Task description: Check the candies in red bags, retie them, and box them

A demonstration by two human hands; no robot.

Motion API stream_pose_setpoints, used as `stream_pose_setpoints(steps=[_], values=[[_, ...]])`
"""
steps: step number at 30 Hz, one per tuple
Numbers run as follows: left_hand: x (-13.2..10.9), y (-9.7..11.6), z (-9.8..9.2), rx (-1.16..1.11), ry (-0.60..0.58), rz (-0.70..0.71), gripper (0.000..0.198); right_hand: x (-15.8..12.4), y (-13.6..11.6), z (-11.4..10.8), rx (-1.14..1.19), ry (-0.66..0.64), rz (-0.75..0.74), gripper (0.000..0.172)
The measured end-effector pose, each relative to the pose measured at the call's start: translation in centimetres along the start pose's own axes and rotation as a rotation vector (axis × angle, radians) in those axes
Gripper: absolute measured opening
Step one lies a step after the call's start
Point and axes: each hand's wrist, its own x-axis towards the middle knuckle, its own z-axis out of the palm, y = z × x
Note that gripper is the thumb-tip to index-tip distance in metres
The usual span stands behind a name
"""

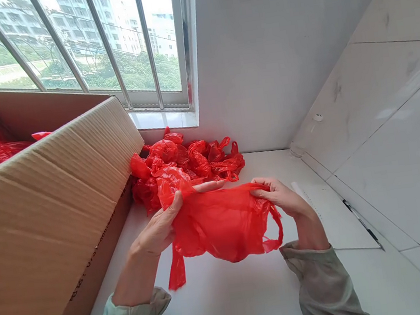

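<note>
A red plastic bag (223, 223) is stretched sideways between my two hands, above the white tabletop (230, 300). My left hand (164, 221) grips its left end, thumb on the near side and fingers reaching behind it along the top edge. At the upper right corner, the fingers of my right hand (278, 195) pinch the bag. One handle loop hangs below my right hand, and a loose strip dangles under my left. Just behind the held bag lies a heap of crumpled red plastic bags (194, 157), partly hidden by it.
A large cardboard box (53, 184) holding more red bags (0, 140) stands on the left. On the right, a white sheet of paper (341, 227) lies by the tiled wall (389, 153) with a black pen (362, 222) along its edge. Behind is a barred window (119, 45).
</note>
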Motion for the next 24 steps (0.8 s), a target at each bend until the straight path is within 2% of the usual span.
stream_pose_setpoints(steps=[3,7,12,16,18,21,24], values=[[0.3,0.0,0.9,0.093,-0.025,0.095,0.042,0.8,0.4,1.1,-0.262,-0.009,0.033,0.026],[0.8,-0.6,2.1,0.188,0.008,0.177,0.033,1.8,0.8,2.9,-0.488,0.069,-0.002,0.025],[1.5,-1.9,3.0,0.272,0.257,-0.029,0.041,1.8,0.4,3.6,-0.544,0.169,-0.041,0.020],[1.9,-2.6,2.3,0.343,0.472,-0.083,0.041,0.8,-0.2,2.7,-0.503,0.200,-0.008,0.012],[1.9,-2.6,2.0,0.438,0.533,-0.127,0.041,0.2,-0.5,2.0,-0.416,0.181,0.015,0.008],[1.5,-2.3,2.2,0.616,0.477,-0.230,0.044,-0.6,-1.3,1.3,-0.262,0.143,0.016,0.013],[1.4,-2.3,3.4,0.705,0.400,-0.285,0.057,-1.5,-2.2,1.8,-0.224,0.169,-0.021,0.020]])
